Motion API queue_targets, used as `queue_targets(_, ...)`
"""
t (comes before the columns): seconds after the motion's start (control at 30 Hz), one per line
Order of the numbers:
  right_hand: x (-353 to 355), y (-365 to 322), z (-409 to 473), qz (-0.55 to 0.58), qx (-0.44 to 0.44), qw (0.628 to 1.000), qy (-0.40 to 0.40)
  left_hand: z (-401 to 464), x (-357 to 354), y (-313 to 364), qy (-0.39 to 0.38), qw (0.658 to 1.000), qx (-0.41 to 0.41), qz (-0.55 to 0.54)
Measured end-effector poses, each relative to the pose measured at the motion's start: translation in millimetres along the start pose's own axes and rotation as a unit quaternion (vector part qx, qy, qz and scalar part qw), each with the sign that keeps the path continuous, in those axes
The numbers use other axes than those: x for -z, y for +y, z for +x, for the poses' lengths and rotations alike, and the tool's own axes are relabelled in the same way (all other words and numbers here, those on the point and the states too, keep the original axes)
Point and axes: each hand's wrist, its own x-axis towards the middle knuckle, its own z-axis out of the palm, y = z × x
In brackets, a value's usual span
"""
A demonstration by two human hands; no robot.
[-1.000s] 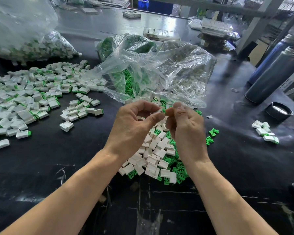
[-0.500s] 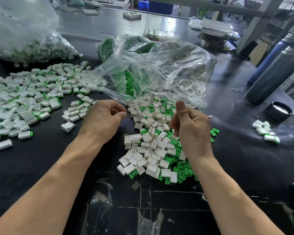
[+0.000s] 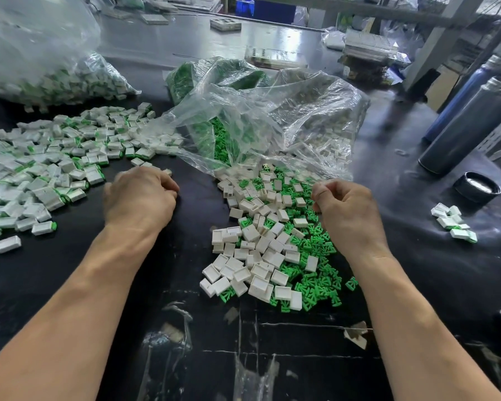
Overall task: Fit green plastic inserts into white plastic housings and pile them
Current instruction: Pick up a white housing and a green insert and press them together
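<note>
Loose white housings (image 3: 250, 234) and green inserts (image 3: 315, 247) lie mixed in a heap at the table's centre, spilling from a clear bag (image 3: 272, 117). A wide spread of fitted pieces (image 3: 41, 169), white with green ends, covers the left side. My left hand (image 3: 141, 195) hovers at the right edge of that spread with its fingers curled. A small white piece (image 3: 167, 171) shows at its fingertips, blurred. My right hand (image 3: 344, 209) is over the loose heap, thumb against curled fingers, with nothing visible between them.
A second clear bag of fitted pieces (image 3: 41, 68) sits at the back left. Two dark flasks (image 3: 469, 131) and a black lid (image 3: 477, 188) stand at the right, with a small cluster of fitted pieces (image 3: 454, 224) beside them. The black tabletop (image 3: 185, 285) has tape marks.
The hands, joined above the heap a second ago, have parted. My left hand has swung left to the fitted spread. My right hand has drifted right and lowered over the loose heap.
</note>
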Motion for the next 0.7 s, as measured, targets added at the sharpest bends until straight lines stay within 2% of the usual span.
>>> queue_targets(0.1,8,6,7,-0.024,-0.013,0.999,-0.022,-4,-1,4,0.041,0.998,-0.037,0.002)
queue_targets(0.17,13,8,11,-0.052,-0.028,0.997,-0.047,-7,-3,8,0.056,0.995,-0.081,-0.034)
queue_targets(0.27,21,9,12,-0.111,-0.042,0.988,-0.094,-19,-8,19,-0.034,0.981,-0.113,-0.155)
queue_targets(0.37,25,7,10,-0.148,-0.049,0.982,-0.111,-29,-18,25,-0.117,0.967,-0.140,-0.180)
queue_targets(0.5,25,5,8,-0.200,-0.064,0.971,-0.113,-32,-24,29,-0.135,0.961,-0.178,-0.162)
queue_targets(0.7,22,2,6,-0.244,-0.071,0.960,-0.121,-35,-29,31,-0.144,0.960,-0.186,-0.151)
